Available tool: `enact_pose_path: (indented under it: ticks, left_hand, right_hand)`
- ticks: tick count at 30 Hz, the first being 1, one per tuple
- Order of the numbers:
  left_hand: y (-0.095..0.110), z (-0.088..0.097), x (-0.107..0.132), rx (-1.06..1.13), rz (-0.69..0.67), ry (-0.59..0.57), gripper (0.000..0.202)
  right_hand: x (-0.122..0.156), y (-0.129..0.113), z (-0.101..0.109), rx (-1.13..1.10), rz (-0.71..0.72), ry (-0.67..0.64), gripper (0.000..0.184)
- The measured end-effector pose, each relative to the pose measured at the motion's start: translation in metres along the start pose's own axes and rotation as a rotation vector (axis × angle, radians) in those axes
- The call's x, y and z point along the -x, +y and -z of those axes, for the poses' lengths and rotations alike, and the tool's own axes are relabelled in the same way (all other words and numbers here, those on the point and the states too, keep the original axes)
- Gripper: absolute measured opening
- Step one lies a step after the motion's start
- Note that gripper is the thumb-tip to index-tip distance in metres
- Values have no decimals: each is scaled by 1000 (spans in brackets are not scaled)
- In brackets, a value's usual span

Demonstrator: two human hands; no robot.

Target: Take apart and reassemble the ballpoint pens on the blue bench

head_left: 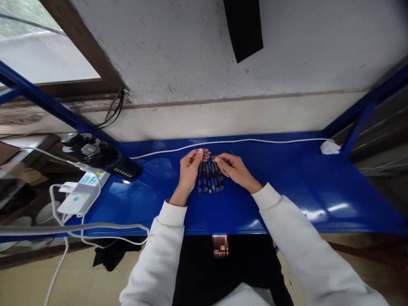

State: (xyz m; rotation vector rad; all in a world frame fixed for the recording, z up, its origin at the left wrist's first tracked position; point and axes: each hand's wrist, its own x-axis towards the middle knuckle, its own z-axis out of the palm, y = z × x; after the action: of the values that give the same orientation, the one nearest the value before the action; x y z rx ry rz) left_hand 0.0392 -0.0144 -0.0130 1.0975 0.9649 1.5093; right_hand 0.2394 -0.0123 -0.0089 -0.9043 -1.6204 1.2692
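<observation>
My left hand (191, 166) pinches a slim grey pen (207, 155) between thumb and fingers, above the blue table. From the other side, my right hand (235, 168) closes its fingertips on the thin, shiny right end of the same pen; whether that end is a separate part is too small to tell. Below and between the hands lies a row of pens (209, 180), several dark ones and a blue one, side by side with their clip ends toward me. Their far ends are partly hidden by my fingers. A blue tip (231, 151) shows just beyond my right hand.
The blue table (293, 178) has a white cable (255, 140) along its back. To the left lie a black bottle (105, 156) and a white power strip (78, 197) with plugs and loose cords. A crumpled white piece (330, 147) sits at the back right near a blue post (357, 123).
</observation>
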Motion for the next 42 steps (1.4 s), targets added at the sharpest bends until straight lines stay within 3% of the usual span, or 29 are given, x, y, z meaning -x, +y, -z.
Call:
enact_pose_path:
  ticks: [3,7,16,20,22,25,30,42]
  left_hand:
    - [0,-3,3,-41,34,-55,33]
    - [3,-3,5,-51,49,-86,30]
    - [5,-1,6,-76,72,-142,32]
    - [7,-2,7,-129,19,-147,29]
    - [8,-3,7,-146,-13,-148,28]
    - [10,-3,8,-159,-40,-157,30]
    - [12,-3,9,-121,-65,-201,30]
    - [18,-7,10,-111,-23,-247,31]
  right_hand:
    - [2,0,-1,242,121,52,36]
    - [3,3,0,375,225,71,31]
    - [5,4,1,346,238,86,26]
    - [6,0,1,322,209,68,35]
    - [6,-3,0,242,149,36,43]
    - [6,-4,-1,-62,-42,-68,51]
    - [4,-5,2,-489,-306,-242,50]
    - [1,-11,5,-672,-389,-297,46]
